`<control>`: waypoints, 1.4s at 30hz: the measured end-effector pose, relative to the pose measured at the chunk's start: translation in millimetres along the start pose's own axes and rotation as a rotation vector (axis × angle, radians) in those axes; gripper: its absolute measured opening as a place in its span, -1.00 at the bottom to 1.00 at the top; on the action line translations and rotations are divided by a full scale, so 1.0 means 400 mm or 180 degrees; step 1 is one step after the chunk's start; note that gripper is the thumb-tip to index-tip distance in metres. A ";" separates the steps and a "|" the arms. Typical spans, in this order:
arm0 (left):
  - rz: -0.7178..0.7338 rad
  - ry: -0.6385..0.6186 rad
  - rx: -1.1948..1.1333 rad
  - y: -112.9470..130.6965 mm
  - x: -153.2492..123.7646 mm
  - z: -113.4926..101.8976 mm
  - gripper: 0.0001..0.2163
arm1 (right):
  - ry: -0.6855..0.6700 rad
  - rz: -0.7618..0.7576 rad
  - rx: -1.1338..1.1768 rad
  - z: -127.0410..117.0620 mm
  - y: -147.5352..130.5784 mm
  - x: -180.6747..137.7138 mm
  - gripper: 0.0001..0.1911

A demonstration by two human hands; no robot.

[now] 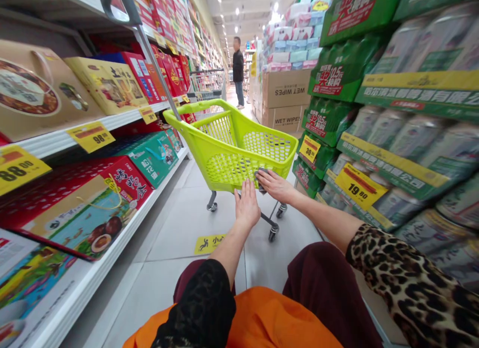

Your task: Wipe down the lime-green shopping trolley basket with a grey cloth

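Observation:
A lime-green shopping cart (224, 163) with a perforated plastic basket stands in front of me on dark legs and casters. My left hand (247, 204) lies with its fingers stretched out against the lower side of the basket and holds nothing. To its right, my right hand (277, 187) presses a grey cloth (261, 189) against the same basket wall. Most of the cloth is hidden under the fingers and palm.
Shelves of boxed goods (108, 86) line the left side. Stacked beer can packs (396, 133) rise close on the right, with wet wipes cartons (286, 91) behind. A person (238, 71) stands farther down the aisle. A yellow caution sticker (207, 244) marks the floor.

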State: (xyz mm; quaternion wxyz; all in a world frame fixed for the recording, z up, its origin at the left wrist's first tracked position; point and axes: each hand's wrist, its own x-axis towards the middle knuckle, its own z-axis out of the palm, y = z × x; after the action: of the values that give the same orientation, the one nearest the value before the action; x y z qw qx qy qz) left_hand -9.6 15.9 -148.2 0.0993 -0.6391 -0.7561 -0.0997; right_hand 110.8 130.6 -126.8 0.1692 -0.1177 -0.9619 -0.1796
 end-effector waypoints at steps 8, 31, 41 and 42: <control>-0.0167 0.0097 -0.0129 -0.002 0.034 -0.014 -0.25 | 0.0160 0.0140 -0.0068 -0.011 0.032 0.050 -0.55; -0.0157 0.0158 0.0069 -0.049 0.056 -0.031 -0.34 | -0.0062 0.0052 -0.0354 0.087 0.000 0.018 -0.58; -0.0169 0.0030 -0.0008 -0.043 0.075 -0.042 -0.35 | 0.0277 0.0034 -0.0589 -0.011 0.044 0.106 -0.55; -0.0177 0.0028 -0.0008 -0.044 0.077 -0.043 -0.34 | 0.0269 0.0061 -0.0585 -0.011 0.047 0.110 -0.55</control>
State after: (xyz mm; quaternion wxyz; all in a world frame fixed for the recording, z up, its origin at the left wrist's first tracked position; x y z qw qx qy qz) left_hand -31.5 37.5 -123.5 0.0990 -0.6175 -0.7730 -0.1062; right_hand 77.3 153.2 -100.8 0.1998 -0.1343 -0.9322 -0.2703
